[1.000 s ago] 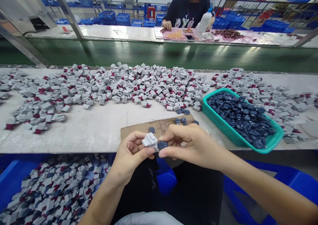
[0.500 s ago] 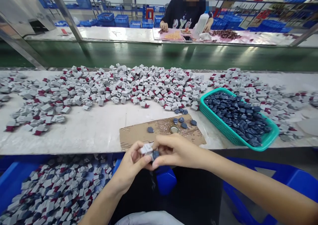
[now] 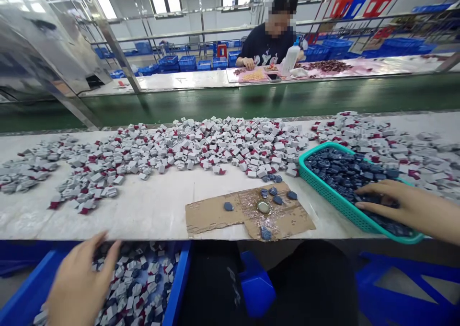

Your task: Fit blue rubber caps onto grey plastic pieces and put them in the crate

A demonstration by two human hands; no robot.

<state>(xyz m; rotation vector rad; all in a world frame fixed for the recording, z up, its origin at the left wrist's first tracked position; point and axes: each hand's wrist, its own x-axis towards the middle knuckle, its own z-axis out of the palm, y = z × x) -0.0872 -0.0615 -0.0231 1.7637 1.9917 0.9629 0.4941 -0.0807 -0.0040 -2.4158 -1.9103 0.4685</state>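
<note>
My left hand (image 3: 81,287) hangs over a blue plastic crate (image 3: 183,278), its fingers spread just above the grey, dark blue and red assembled parts (image 3: 138,287) inside. My right hand (image 3: 404,206) reaches into a green plastic mesh basket (image 3: 334,199), with its fingers lying on the heap of dark blue moulded pieces (image 3: 347,172). Neither hand shows anything gripped. Between them lies a torn cardboard sheet (image 3: 215,218) with a glossy smear, a round dab (image 3: 263,207) and several dark blue pieces (image 3: 277,200).
A wide scatter of grey parts with red ends (image 3: 201,146) covers the back of the white table (image 3: 143,215). Blue stool parts (image 3: 257,285) stand below its front edge. Across a green conveyor, a co-worker (image 3: 269,43) works at a far bench with a white bottle (image 3: 292,58).
My hands have separated, and the grey part and dark blue piece they held together are out of view. The left hand has dropped over the crate, the right has moved into the basket, and the view has tilted up.
</note>
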